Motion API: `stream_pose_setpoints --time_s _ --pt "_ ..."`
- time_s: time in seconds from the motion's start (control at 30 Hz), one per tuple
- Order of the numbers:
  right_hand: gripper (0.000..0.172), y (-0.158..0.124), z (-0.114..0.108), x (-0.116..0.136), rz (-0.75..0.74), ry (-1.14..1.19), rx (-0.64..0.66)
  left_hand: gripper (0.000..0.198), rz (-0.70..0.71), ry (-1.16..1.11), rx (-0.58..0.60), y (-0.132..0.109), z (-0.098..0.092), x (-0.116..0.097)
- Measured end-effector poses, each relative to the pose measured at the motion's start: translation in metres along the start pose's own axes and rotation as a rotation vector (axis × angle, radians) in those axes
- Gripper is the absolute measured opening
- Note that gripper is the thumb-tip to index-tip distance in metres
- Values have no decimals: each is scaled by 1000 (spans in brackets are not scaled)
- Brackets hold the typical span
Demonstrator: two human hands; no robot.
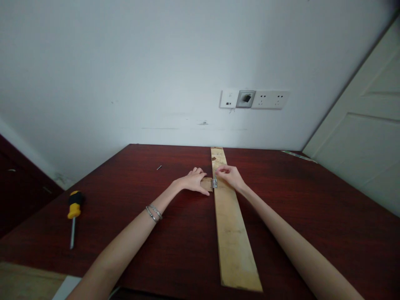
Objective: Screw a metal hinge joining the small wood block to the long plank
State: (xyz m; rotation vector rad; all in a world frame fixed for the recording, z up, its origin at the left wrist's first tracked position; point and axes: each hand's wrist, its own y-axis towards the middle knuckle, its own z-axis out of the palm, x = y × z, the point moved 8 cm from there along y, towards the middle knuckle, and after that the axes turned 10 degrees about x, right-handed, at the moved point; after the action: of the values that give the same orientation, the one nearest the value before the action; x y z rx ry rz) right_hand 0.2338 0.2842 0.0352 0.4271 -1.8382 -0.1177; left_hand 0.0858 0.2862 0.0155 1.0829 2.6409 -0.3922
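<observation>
A long, pale wooden board (233,229) lies on the dark red table, running from near the front edge back to the wall. A small metal hinge (214,183) sits at its left edge, where a short wooden block (206,184) meets it. My left hand (194,182) grips this block from the left, thumb on the near side and fingers on the far side. Over the board, just beyond the hinge, my right hand (230,176) has thumb and forefinger pinched together. Whatever is between those fingertips is too small to make out.
A screwdriver (74,206) with a yellow and black handle lies at the table's left. A small metal screw or pin (159,167) rests farther back. Behind the table stands a white wall with sockets (270,100); a white door (362,125) is at right.
</observation>
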Motion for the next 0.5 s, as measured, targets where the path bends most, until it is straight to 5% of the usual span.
stream_pose_setpoints --time_s 0.5 --pt "15 1 7 -6 1 -2 15 72 29 13 -3 1 0 -3"
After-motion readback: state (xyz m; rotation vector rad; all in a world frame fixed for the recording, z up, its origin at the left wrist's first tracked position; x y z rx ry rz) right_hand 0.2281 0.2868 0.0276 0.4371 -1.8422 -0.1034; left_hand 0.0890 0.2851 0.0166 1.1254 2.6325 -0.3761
